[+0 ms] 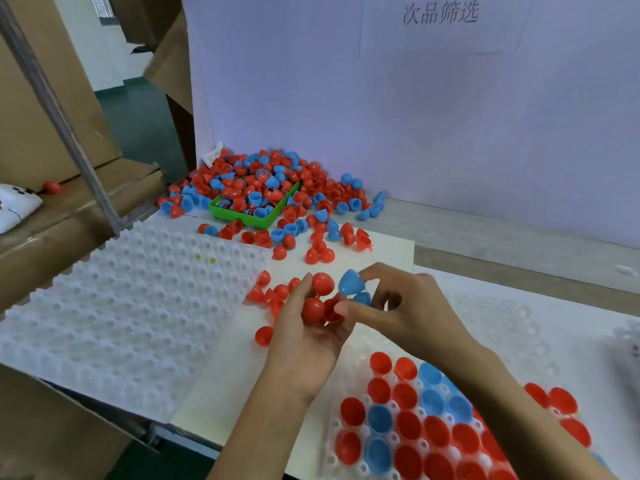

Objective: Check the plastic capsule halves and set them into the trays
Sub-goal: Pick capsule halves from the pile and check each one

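Note:
My left hand (304, 336) cradles several red capsule halves (313, 308) in curled fingers above the white table. My right hand (405, 306) pinches a blue capsule half (351, 282) right beside them; a second blue half (362, 298) shows under its fingers. A white dimpled tray (377, 434) at the bottom right holds red and blue halves, open side up. Another white dimpled tray (114, 303) lies bare on the left. A big heap of red and blue halves (266, 181) sits at the back.
A green bin (256, 221) stands buried in the heap. Loose red halves (273, 292) lie between the left tray and my hands. A white board with printed characters (440, 12) walls off the back. Cardboard boxes (41, 126) and a metal post stand to the left.

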